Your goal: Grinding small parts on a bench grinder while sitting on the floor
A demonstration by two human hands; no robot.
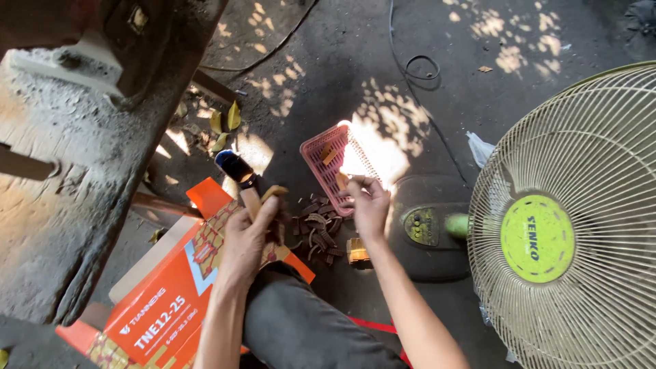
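Note:
My left hand (247, 236) grips a small curved tan piece (273, 192) over an orange cardboard box (164, 311). A dark blue rounded tool end (234, 166) sticks up just beyond that hand. My right hand (369, 205) reaches toward the pink plastic basket (321, 158) and pinches a small tan piece (341, 180) at its rim. Between the two hands lies a heap of several dark curved pieces (318, 229) on the ground. My knee in dark trousers (301, 321) is below.
A large cream standing fan (574, 225) with a green hub fills the right side, its dark base (427, 229) beside my right hand. A rough concrete slab (61, 184) stands at left. Cables (417, 68) and dry leaves (225, 123) lie on the dark floor.

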